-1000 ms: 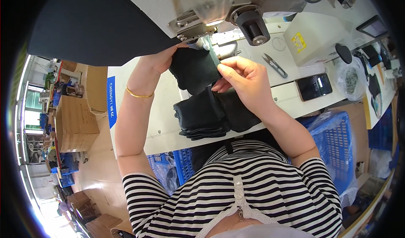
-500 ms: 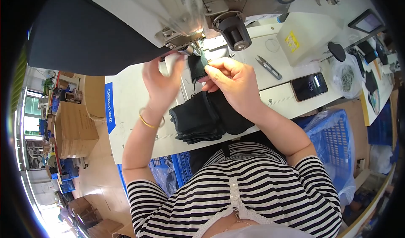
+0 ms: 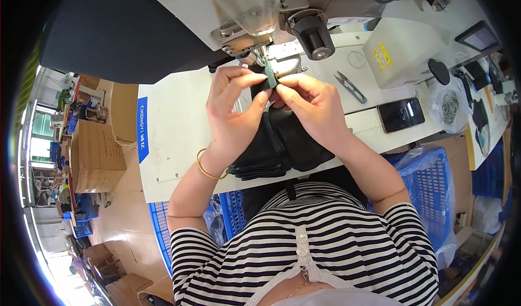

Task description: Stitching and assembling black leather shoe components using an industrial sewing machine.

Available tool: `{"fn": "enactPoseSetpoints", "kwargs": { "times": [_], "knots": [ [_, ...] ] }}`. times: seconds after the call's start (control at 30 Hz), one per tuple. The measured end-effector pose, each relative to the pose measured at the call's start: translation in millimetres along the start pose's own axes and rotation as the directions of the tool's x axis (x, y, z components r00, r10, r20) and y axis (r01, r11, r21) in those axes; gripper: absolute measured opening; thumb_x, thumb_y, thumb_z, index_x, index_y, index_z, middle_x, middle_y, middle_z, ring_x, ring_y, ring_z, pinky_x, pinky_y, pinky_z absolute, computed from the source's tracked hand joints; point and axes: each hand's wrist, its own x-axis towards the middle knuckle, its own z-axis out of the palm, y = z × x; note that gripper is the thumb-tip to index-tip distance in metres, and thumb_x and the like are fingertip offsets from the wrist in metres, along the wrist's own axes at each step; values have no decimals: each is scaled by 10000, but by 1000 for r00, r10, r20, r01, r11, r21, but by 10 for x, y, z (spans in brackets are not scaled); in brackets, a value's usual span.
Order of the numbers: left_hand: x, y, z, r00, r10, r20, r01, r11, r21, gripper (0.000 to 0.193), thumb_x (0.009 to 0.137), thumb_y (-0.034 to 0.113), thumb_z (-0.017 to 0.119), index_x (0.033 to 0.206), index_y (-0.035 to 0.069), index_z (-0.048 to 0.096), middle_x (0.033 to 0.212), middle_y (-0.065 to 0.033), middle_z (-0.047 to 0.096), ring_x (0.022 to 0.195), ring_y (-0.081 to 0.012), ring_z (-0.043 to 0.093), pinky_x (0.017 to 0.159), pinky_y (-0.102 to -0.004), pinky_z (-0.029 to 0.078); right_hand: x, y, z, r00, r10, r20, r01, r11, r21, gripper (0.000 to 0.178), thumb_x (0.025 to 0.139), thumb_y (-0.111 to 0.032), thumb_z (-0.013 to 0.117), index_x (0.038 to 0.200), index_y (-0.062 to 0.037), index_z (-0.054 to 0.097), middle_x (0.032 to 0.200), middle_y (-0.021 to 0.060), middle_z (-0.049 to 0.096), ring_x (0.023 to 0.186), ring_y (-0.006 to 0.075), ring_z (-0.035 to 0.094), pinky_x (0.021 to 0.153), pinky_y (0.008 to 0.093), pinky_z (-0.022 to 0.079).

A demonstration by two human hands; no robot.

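Note:
Right by the needle area of a sewing machine (image 3: 255,43), both my hands pinch a small dark fabric piece (image 3: 271,76) with a greenish edge. My left hand (image 3: 232,102) closes thumb and fingers on its left side. Its right side is pinched by my right hand (image 3: 312,102). Fingers hide much of the piece. Below the hands, a stack of folded black fabric pieces (image 3: 259,157) lies near the table's front edge, with more black fabric (image 3: 298,140) beside it.
Thread snips (image 3: 351,87) and a phone (image 3: 400,115) lie on the white table (image 3: 179,110) to the right. A clear plastic bag (image 3: 449,105) sits farther right. Blue plastic baskets (image 3: 431,186) stand below the table edge. Cardboard boxes (image 3: 97,157) are at the left.
My left hand has come right from beside the machine and now pinches the fabric piece along with my right hand. The view has shifted slightly.

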Motion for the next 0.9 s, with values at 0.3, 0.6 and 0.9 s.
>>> {"fn": "enactPoseSetpoints", "kwargs": {
  "times": [0.3,0.6,0.9],
  "knots": [
    [3,-9,-6,867,482,125,-492,792,362,299,613,-79,705,905,-16,696,861,-98,644,769,-255,618,708,-370,499,27,-85,-20,999,-18,49,17,1000,4,193,937,-154,592,934,30,653,744,66,684,686,107,663,657,242,531],
    [-22,-45,-41,820,539,193,-568,727,386,286,642,-69,680,923,-25,703,912,-98,642,820,-252,624,756,-390,514,78,-114,-33,997,29,69,-24,997,-75,184,907,-141,596,846,26,646,675,44,658,617,82,608,580,238,479],
    [-36,-111,-72,818,559,132,-554,705,444,238,667,-72,696,900,-27,717,905,-94,666,809,-233,646,733,-353,529,37,-163,44,999,53,-8,-53,998,-40,164,895,-139,597,842,2,664,644,28,645,576,42,541,531,225,419]
  ]
}}
